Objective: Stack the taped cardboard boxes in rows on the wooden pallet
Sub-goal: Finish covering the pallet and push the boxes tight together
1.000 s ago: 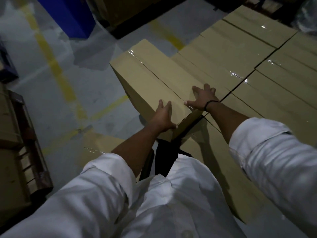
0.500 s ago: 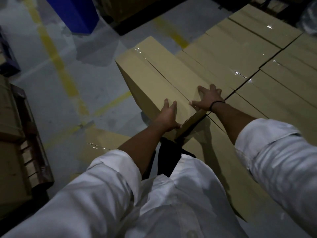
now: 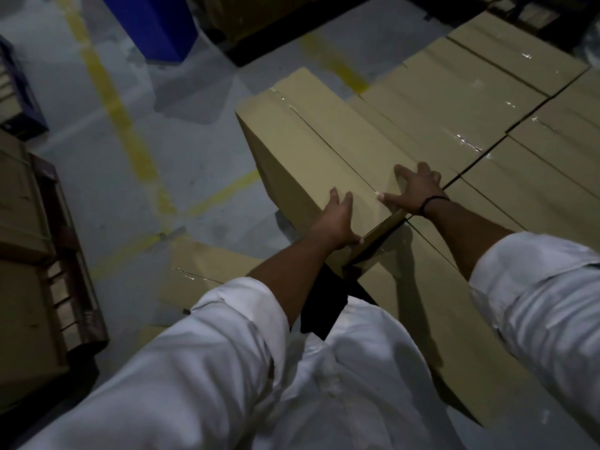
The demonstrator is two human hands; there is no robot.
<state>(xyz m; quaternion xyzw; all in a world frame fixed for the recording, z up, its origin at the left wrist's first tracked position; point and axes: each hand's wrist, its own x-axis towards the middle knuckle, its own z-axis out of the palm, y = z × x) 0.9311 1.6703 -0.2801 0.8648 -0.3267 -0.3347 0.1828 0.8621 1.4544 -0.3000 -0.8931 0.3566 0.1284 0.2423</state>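
While left hand [image 3: 337, 219] and right hand [image 3: 414, 193] press open-palmed on the top box [image 3: 324, 134], dim grey floor [image 3: 107, 196] shows yellow lines [image 3: 130, 138].

Two hands: left hand [image 3: 337, 220], right hand [image 3: 417, 191]. One raised box [image 3: 311, 141]. One black wristband [image 3: 433, 202]. Lower boxes [image 3: 454, 102]: count unclear.

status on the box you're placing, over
Left hand and right hand both flat, pressing the top box. Box askew to the stacked boxes. Nothing seen in the way.

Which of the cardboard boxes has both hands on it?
The raised box at the stack's left edge; left hand and right hand rest on it; others lie lower.
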